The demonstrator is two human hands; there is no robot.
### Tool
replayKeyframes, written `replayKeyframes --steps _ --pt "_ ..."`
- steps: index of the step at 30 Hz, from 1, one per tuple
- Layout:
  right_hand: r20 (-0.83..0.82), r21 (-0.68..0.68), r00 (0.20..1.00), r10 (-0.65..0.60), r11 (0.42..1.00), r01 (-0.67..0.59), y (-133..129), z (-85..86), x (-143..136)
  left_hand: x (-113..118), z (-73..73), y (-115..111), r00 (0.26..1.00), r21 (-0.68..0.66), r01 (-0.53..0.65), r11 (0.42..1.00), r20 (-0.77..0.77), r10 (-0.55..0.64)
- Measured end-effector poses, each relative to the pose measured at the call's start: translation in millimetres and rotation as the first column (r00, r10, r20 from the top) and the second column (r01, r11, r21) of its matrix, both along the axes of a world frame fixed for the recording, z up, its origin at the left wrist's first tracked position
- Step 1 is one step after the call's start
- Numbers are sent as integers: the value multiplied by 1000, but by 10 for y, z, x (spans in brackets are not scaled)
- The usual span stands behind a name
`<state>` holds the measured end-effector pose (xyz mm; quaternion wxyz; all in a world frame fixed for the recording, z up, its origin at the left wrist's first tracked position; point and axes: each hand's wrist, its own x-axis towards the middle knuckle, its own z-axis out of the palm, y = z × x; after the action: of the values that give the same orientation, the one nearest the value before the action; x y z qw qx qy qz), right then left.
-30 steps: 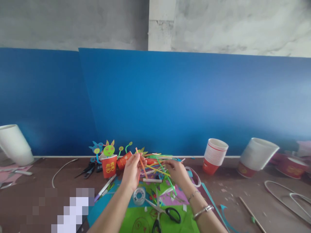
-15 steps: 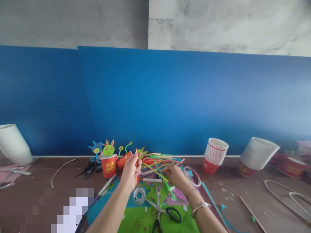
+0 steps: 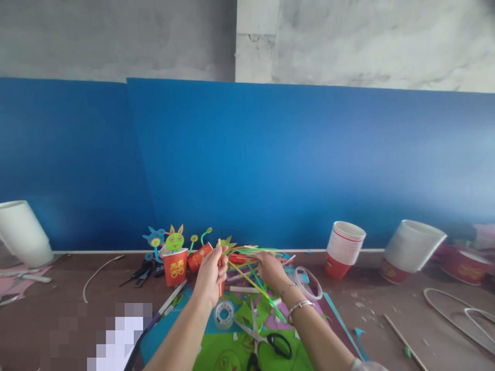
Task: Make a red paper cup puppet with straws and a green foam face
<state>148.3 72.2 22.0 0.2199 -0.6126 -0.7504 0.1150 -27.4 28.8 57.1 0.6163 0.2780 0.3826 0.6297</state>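
My left hand (image 3: pixel 212 272) is closed around an orange straw (image 3: pixel 220 242), whose ends show above and below the fist. To the right, my right hand (image 3: pixel 269 268) reaches into a pile of colourful straws (image 3: pixel 247 275); its fingertips are bent down and partly hidden, and what they grip is unclear. Left of my left hand stands a red paper cup (image 3: pixel 176 268) with a green paper animal face (image 3: pixel 175 241); another red cup (image 3: pixel 199 257) leans beside it. Nearer me lie a clear tape roll (image 3: pixel 224 314) and open scissors (image 3: pixel 263 337) on green paper (image 3: pixel 209 353).
Stacked paper cups (image 3: pixel 345 248) stand right of the pile, with a wrapped stack (image 3: pixel 413 246) farther right. A white tape ring (image 3: pixel 315 286) lies beside my right forearm. Wrapped white cups (image 3: pixel 23 234) are far left, and a stick (image 3: pixel 404 340) is near right.
My right hand has moved a little farther back into the straws, and the forearm has shifted with it. My left hand still holds the orange straw.
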Motion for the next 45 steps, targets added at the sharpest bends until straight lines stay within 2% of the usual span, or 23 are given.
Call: replayKeyframes --steps 3,7,10,16,25,26,28,31,34,36,37,38,41,45 --pt "-32 -18 999 -22 1000 21 -17 -24 41 -17 9 7 1000 3 -7 1000 17 7" --pt "-43 -2 985 -165 986 165 6 -25 245 -22 10 10 1000 0 -3 1000 26 3" --pt "-21 9 979 -204 979 204 47 3 418 -18 13 5 1000 1 3 1000 25 -3" --pt "29 -34 983 -179 983 180 17 40 604 5 -7 -1 999 -7 14 1000 33 -14" --pt "63 85 997 -52 995 46 -217 -69 392 55 -66 -4 998 -18 35 999 43 -34" --pt "49 101 997 -51 994 46 -217 -64 380 59 -72 -2 998 -17 40 999 49 -39" --pt "-114 118 993 -39 992 52 -201 -29 367 73 -77 -3 997 -23 43 999 62 -41" --pt "-453 107 891 -3 993 57 -180 71 343 115 -73 -25 997 -38 25 999 69 -22" --pt "-665 14 747 15 1000 -8 -238 204 265 174 -71 -66 997 -70 14 997 73 -9" --pt "-875 -130 483 -33 977 -168 -325 295 182 210 -76 -96 994 -77 47 996 102 -39" --pt "-920 -190 383 -80 947 -258 -374 336 136 226 -78 -110 990 -67 74 995 122 -65" --pt "-937 -228 328 -117 920 -320 -421 371 91 240 -79 -125 985 -52 102 993 143 -93" --pt "-935 -274 324 -142 871 -409 -519 424 -23 278 -62 -168 970 -8 179 984 170 -175" --pt "-922 -259 379 -84 861 -438 -532 376 -96 322 -26 -206 962 -5 235 972 141 -232"
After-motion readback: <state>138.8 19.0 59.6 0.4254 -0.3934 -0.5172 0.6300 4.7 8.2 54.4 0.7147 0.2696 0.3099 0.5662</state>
